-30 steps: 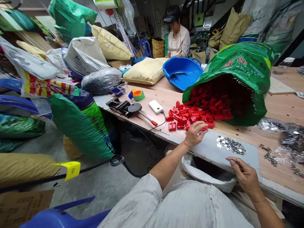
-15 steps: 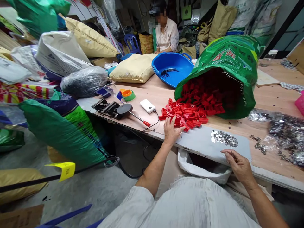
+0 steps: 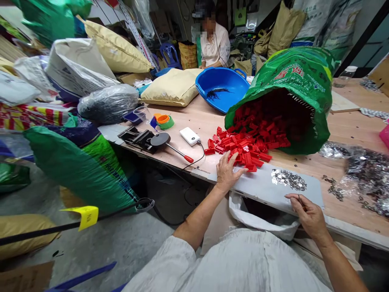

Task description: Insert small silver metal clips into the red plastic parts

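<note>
A green sack (image 3: 291, 77) lies on its side on the wooden table (image 3: 349, 170), and red plastic pieces (image 3: 246, 148) spill from its mouth. My left hand (image 3: 227, 172) lies flat at the near edge of that red pile, fingers spread and touching the pieces. My right hand (image 3: 305, 211) rests at the front edge of a grey board (image 3: 258, 184), thumb and fingers pinched on something thin that I cannot make out. A small heap of silver metal bits (image 3: 287, 178) lies on the board between my hands.
A blue basin (image 3: 220, 89), a white power bank (image 3: 189, 136) with a cable, a black tool (image 3: 146, 140) and tape rolls (image 3: 164, 120) are on the table. More metal parts (image 3: 363, 174) lie right. Full sacks (image 3: 85, 162) crowd the left. Another person (image 3: 212, 40) sits beyond.
My left hand has shifted from the pile's right front to its left front edge and flattened onto the pieces. The view swung slightly. My right hand stays where it was.
</note>
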{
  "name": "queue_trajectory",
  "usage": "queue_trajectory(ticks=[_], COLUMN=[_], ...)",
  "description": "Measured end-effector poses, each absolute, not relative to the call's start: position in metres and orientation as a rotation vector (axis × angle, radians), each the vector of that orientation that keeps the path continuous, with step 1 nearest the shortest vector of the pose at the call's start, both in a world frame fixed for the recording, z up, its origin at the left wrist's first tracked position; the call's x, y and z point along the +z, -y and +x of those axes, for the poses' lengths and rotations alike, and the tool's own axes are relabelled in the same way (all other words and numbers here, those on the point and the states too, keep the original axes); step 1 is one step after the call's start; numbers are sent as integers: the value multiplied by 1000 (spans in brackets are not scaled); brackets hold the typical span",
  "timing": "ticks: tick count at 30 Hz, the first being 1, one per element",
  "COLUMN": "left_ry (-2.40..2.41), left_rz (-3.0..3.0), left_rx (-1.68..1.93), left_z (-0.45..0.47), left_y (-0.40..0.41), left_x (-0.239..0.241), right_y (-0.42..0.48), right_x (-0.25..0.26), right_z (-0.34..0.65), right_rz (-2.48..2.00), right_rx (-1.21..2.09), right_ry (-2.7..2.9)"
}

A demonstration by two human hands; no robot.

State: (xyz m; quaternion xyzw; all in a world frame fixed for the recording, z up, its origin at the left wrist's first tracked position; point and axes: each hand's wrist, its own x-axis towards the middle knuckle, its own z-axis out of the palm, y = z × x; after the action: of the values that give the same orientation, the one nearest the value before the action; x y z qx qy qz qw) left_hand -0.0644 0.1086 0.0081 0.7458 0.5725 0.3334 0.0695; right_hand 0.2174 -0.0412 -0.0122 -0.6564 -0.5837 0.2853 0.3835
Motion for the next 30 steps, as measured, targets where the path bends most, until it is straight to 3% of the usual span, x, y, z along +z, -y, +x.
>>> queue_trajectory(ticks=[5,10,30], left_ry=[-1999,-2171,-1597], left_rz=[2166,2091,2212], left_rx=[1069,881,1203], left_z=[-89,-101,-89], left_y=[-152,-181,-160], left_x=[19,14,-11], right_y=[40,39,31], right_x=[-13,-8,-3], right_z=[218,214,202], right_rz=[-1680,-1700,-1683], right_rx=[747,742,629], right_ry=[1457,1423,1227])
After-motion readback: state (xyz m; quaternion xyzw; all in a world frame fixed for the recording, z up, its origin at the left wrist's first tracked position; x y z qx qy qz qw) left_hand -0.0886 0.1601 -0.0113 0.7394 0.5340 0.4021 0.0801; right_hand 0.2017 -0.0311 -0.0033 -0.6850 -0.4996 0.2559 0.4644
